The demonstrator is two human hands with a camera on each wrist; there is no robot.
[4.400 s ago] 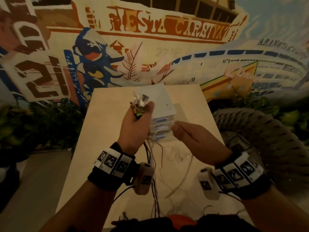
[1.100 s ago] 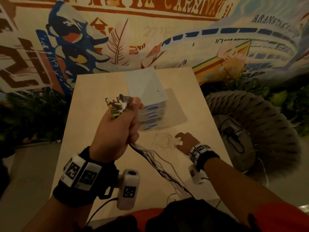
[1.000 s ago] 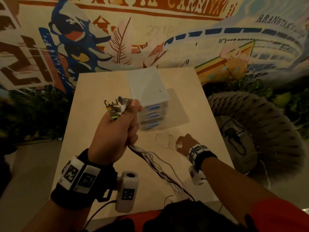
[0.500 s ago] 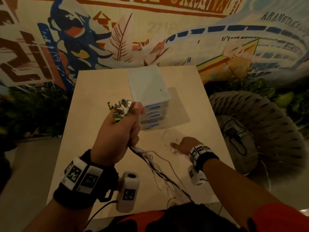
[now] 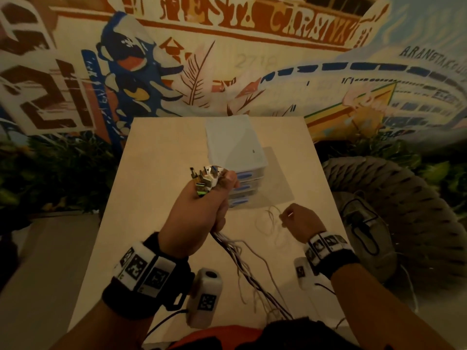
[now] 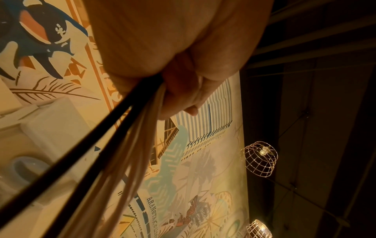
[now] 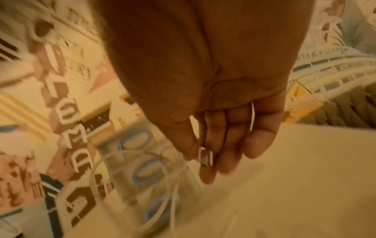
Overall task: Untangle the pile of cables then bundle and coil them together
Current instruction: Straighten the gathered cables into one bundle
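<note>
The left hand [image 5: 199,213] is raised over the pale surface [image 5: 151,173], its grip a full fist around a bundle of cables [image 5: 242,263]. The plug ends [image 5: 203,179] stick up out of the top of the fist, fanned in several directions, one with a green tint. From the left wrist view the curled fingers [image 6: 183,90] wrap two black leads and a sheaf of pale ones, which run down and away from the palm. Below the fist the bundle slants toward the person's body, loosely twisted, with stray strands splaying out over the surface. Just behind the fist stands a small white drawer unit [image 5: 235,145] with blue handles on its fronts. To the right, a thin white cable [image 5: 269,221] lies in slack loops on the surface, near the drawer unit's base. The right hand [image 5: 300,223] is low over the surface beside those loops; its grip is a narrow pinch, thumb and fingertips [image 7: 207,173] holding a small metal connector [image 7: 205,158], with the white cable hanging from it in a loop.
</note>
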